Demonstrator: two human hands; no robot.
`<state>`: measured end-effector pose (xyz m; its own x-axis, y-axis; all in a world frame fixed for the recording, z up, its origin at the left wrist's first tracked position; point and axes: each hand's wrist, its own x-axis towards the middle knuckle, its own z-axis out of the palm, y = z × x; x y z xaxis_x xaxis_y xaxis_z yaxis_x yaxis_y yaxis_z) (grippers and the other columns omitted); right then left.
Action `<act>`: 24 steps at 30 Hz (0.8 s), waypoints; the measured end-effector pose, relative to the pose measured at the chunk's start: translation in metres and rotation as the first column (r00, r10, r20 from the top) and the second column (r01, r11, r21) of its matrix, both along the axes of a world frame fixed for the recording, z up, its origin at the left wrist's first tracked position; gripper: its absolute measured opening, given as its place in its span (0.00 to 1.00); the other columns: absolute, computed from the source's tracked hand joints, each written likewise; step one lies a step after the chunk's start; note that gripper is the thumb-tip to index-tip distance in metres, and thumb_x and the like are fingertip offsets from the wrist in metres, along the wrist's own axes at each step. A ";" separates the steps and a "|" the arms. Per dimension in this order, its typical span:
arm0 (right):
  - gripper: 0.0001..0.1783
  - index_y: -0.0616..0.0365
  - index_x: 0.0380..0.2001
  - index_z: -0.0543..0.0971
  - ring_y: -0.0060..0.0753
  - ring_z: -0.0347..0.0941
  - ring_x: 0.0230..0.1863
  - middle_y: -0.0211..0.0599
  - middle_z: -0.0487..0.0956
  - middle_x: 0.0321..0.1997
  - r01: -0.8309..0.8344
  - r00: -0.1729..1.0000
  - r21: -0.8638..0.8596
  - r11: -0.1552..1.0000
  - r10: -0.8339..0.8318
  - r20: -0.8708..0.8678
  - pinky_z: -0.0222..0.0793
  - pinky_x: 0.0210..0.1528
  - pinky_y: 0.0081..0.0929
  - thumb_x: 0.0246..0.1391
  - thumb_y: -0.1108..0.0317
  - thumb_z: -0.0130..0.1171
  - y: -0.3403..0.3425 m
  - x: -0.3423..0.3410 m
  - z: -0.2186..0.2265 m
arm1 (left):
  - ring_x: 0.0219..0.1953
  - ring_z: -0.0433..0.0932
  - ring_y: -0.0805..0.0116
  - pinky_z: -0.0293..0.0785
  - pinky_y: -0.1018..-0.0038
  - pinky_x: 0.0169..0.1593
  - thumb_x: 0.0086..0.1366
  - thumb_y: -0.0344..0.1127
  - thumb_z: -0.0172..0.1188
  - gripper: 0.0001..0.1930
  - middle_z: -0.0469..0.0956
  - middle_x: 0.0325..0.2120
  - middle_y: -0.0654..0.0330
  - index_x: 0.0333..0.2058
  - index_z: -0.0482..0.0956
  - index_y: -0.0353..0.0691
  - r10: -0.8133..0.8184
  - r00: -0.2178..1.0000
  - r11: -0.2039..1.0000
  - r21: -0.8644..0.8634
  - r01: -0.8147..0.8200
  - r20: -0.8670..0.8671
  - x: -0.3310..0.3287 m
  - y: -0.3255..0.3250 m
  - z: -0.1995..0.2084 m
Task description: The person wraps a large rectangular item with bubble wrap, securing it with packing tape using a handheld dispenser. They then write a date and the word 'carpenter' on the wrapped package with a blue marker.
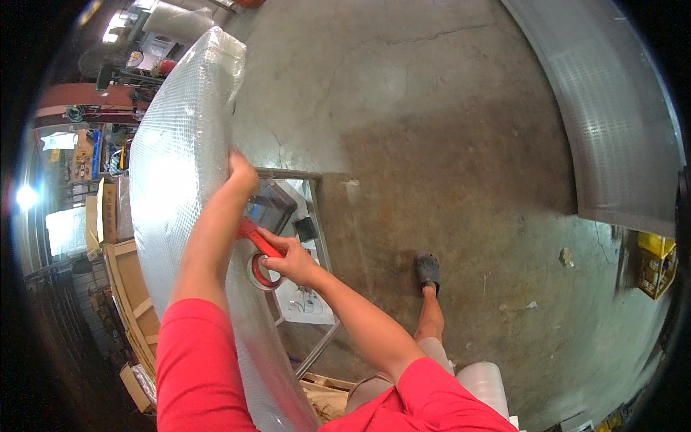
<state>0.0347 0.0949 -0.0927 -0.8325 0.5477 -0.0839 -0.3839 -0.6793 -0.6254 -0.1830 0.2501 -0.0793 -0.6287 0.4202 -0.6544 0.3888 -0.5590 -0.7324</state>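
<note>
A long, large item wrapped in clear bubble wrap [169, 165] stretches up the left side. My left hand [243, 175] is at its right edge, with the fingers blurred and partly hidden, so their grip does not show. Lower down, my right hand [294, 261] is closed around the red handle of a tape dispenser [260, 240]. A round roll of tape [264, 272] hangs below that handle, close against the wrap.
Beneath the wrapped item, a metal-framed stand [314, 216] holds several things on a white shelf [306, 306]. A long silvery panel [612, 122] lies at the far right, near a yellow crate [656, 263]. Wooden framing [133, 302] and cluttered shelves line the left. My shoe [427, 270] rests on concrete.
</note>
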 end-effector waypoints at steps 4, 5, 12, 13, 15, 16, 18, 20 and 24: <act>0.45 0.66 0.69 0.63 0.23 0.69 0.59 0.38 0.75 0.62 0.096 0.995 0.092 0.991 -0.099 0.024 0.61 0.64 0.23 0.48 0.66 0.65 0.001 0.002 -0.003 | 0.71 0.61 0.56 0.40 0.39 0.72 0.65 0.60 0.49 0.35 0.66 0.67 0.54 0.66 0.69 0.48 0.202 0.942 0.971 0.073 -0.229 0.268 0.043 0.004 0.023; 0.45 0.65 0.69 0.64 0.23 0.69 0.57 0.37 0.77 0.60 0.095 0.991 0.125 0.988 -0.106 0.082 0.62 0.63 0.23 0.47 0.65 0.66 0.000 0.000 -0.004 | 0.70 0.62 0.56 0.45 0.44 0.71 0.67 0.58 0.48 0.34 0.67 0.67 0.53 0.66 0.69 0.45 0.267 0.867 0.926 0.136 -0.352 0.421 0.056 0.007 0.031; 0.41 0.53 0.69 0.67 0.18 0.69 0.41 0.23 0.77 0.43 0.154 0.988 0.094 0.984 -0.153 -0.013 0.67 0.48 0.20 0.50 0.66 0.66 -0.019 -0.012 -0.032 | 0.68 0.65 0.57 0.54 0.64 0.71 0.74 0.46 0.47 0.29 0.68 0.65 0.46 0.67 0.66 0.34 -0.475 -0.292 0.532 0.006 -0.847 0.830 0.114 -0.096 0.167; 0.41 0.52 0.69 0.68 0.17 0.69 0.39 0.23 0.76 0.40 0.192 0.981 0.083 0.978 -0.189 -0.037 0.66 0.44 0.20 0.49 0.65 0.65 -0.032 -0.008 -0.033 | 0.68 0.65 0.57 0.54 0.64 0.71 0.74 0.43 0.46 0.27 0.69 0.64 0.46 0.67 0.66 0.34 -0.520 -0.244 0.535 0.090 -0.840 0.819 0.105 -0.141 0.200; 0.39 0.46 0.69 0.70 0.14 0.65 0.24 0.19 0.71 0.25 0.191 0.981 0.126 0.973 -0.185 -0.057 0.64 0.25 0.20 0.49 0.63 0.61 -0.064 0.003 -0.032 | 0.66 0.68 0.58 0.57 0.62 0.70 0.70 0.36 0.47 0.26 0.76 0.59 0.48 0.65 0.67 0.31 -0.606 0.055 0.360 0.335 -0.871 0.794 0.087 -0.247 0.246; 0.38 0.47 0.67 0.72 0.14 0.65 0.25 0.20 0.72 0.26 0.060 0.997 0.134 0.989 -0.067 0.046 0.65 0.26 0.20 0.47 0.64 0.61 -0.095 0.022 -0.030 | 0.66 0.68 0.56 0.56 0.60 0.71 0.71 0.34 0.45 0.25 0.76 0.58 0.47 0.63 0.69 0.31 -0.568 0.216 0.267 0.426 -0.864 0.794 0.076 -0.304 0.264; 0.39 0.50 0.64 0.76 0.15 0.69 0.30 0.21 0.76 0.30 -0.097 0.983 0.193 0.976 0.064 0.174 0.68 0.33 0.21 0.42 0.65 0.62 -0.183 0.074 -0.017 | 0.65 0.70 0.52 0.58 0.59 0.70 0.73 0.33 0.43 0.22 0.75 0.58 0.44 0.62 0.70 0.30 -0.536 0.350 0.157 0.498 -0.853 0.768 0.068 -0.428 0.284; 0.42 0.53 0.65 0.73 0.18 0.72 0.44 0.23 0.81 0.48 -0.344 0.920 0.126 0.930 0.308 0.241 0.70 0.48 0.24 0.39 0.66 0.64 -0.282 0.126 -0.004 | 0.63 0.70 0.53 0.58 0.59 0.69 0.76 0.34 0.40 0.22 0.74 0.59 0.44 0.61 0.69 0.27 -0.431 0.414 -0.135 0.396 -0.908 0.802 0.083 -0.552 0.279; 0.45 0.56 0.68 0.69 0.22 0.69 0.57 0.29 0.77 0.60 -0.146 0.983 0.025 0.989 0.142 0.114 0.67 0.56 0.26 0.41 0.66 0.64 -0.388 0.152 -0.015 | 0.73 0.53 0.48 0.46 0.53 0.73 0.73 0.45 0.47 0.32 0.58 0.69 0.42 0.68 0.59 0.30 -0.372 0.416 -0.032 0.436 -0.899 0.830 0.164 -0.766 0.229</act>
